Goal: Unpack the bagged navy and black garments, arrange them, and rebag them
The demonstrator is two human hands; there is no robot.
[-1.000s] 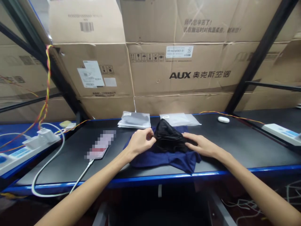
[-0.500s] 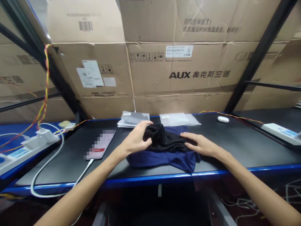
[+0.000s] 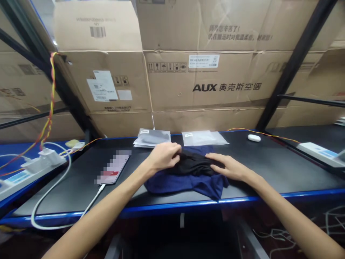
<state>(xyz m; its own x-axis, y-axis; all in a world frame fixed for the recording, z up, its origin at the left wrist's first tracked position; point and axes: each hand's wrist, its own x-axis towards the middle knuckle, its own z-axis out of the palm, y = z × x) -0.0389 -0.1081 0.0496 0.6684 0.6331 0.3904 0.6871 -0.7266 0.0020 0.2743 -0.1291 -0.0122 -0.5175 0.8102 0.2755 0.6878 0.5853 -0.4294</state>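
Note:
A crumpled piece of black cloth [image 3: 192, 163] lies on top of a dark blue cloth [image 3: 185, 185], near the front of the dark tabletop. What kind of garments they are I cannot make out. My left hand [image 3: 165, 156] has its fingers closed on the left end of the black cloth. My right hand [image 3: 229, 166] rests with fingers stretched out on the right end of the black cloth, its thumb apart from the other fingers. Behind the cloths lie two flat plastic packets, a left packet [image 3: 152, 137] with something grey inside and a whitish right packet [image 3: 205, 138].
A phone [image 3: 114, 169] on a white charging cable [image 3: 40, 201] lies to the left. Power strips stand at the left [image 3: 16, 180] and right [image 3: 320, 153] ends. A small white case [image 3: 254, 138] sits at the back right. Cardboard [image 3: 172, 90] walls the rear.
My left hand has closed from a loose, open curl onto the black cloth, which now lies flatter at that end. My right hand stays on the cloth.

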